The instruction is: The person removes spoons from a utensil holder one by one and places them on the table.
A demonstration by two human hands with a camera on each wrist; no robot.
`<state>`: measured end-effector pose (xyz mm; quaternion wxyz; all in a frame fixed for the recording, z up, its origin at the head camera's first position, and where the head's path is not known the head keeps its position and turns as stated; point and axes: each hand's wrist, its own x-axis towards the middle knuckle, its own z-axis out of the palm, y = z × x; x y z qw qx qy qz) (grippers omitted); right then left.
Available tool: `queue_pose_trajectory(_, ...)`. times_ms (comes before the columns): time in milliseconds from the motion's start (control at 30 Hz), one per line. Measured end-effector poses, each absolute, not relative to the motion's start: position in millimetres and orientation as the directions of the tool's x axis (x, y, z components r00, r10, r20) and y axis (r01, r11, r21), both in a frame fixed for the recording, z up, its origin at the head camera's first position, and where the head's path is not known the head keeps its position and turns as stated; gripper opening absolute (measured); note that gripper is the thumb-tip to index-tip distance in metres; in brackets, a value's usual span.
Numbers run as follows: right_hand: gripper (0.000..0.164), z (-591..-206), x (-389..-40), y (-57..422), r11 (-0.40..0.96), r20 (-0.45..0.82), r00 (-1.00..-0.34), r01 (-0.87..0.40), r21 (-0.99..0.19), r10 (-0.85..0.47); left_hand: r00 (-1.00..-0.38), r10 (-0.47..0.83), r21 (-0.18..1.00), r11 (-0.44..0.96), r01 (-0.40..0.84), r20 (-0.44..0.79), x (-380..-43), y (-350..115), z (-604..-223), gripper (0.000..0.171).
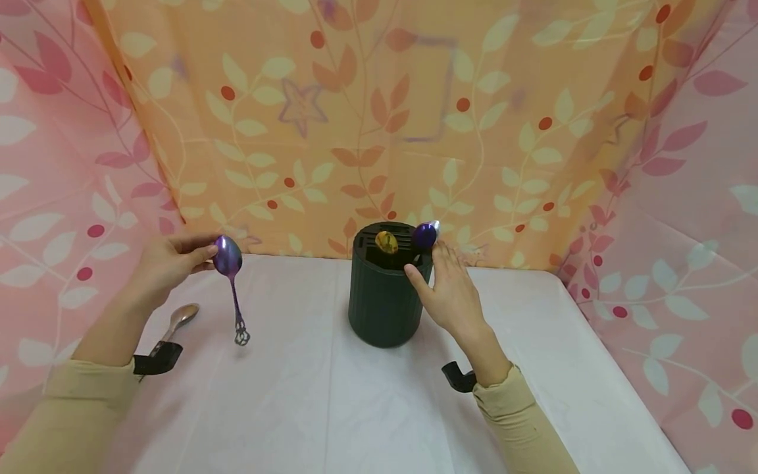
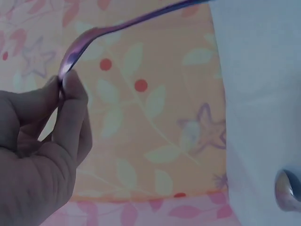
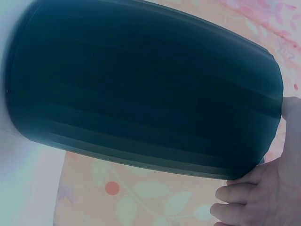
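My left hand (image 1: 172,266) pinches a purple spoon (image 1: 227,257) by its bowl, between thumb and fingers. The ornate handle hangs down above the table; in the left wrist view the spoon (image 2: 77,49) runs up and away from the fingertips. At the rim of a dark green ribbed utensil holder (image 1: 381,303), my right hand (image 1: 453,293) rests with extended fingers along its right side and the thumb at the front rim. A gold spoon (image 1: 387,242) and another purple spoon (image 1: 424,236) stand bowl up in the holder, a silvery bowl edge (image 1: 436,227) right behind the purple one.
A silver spoon (image 1: 183,315) lies on the white-covered table (image 1: 284,408) at the left, partly hidden by my left wrist and its black strap mount (image 1: 158,359). Patterned cloth (image 1: 379,131) hangs behind the table and on both sides.
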<state>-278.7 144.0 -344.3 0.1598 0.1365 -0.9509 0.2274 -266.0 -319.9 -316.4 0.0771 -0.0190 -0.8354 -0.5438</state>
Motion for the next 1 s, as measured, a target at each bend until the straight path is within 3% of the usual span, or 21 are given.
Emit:
queue_pose_trajectory(200, 0.096, -343.9, -279.2, 144.0, 0.863, 0.37, -0.909, -0.336, -0.378, -0.192, -0.992, 0.123, 0.863, 0.501, 0.07, 0.009, -274.7, -340.4, -325.1, 0.047)
queue_pose_trajectory(467, 0.097, -344.3, -278.5, 143.8, 0.864, 0.362, -0.914, -0.327, -0.382, -0.186, -0.969, 0.199, 0.806, 0.592, -0.002, -0.148, -281.8, -356.6, -337.2, 0.042)
queue_pose_trajectory(767, 0.097, -344.1, -278.2, 143.3, 0.864, 0.358, -0.916, -0.322, -0.386, -0.182, -0.948, 0.187, 0.775, 0.627, -0.087, -0.257, -290.4, -376.5, -359.2, 0.042)
queue_pose_trajectory(1000, 0.096, -343.6, -278.4, 142.9, 0.864, 0.355, -0.918, -0.318, -0.391, -0.177, -0.956, 0.12, 0.788, 0.598, -0.146, -0.268, -297.6, -389.7, -382.5, 0.04)
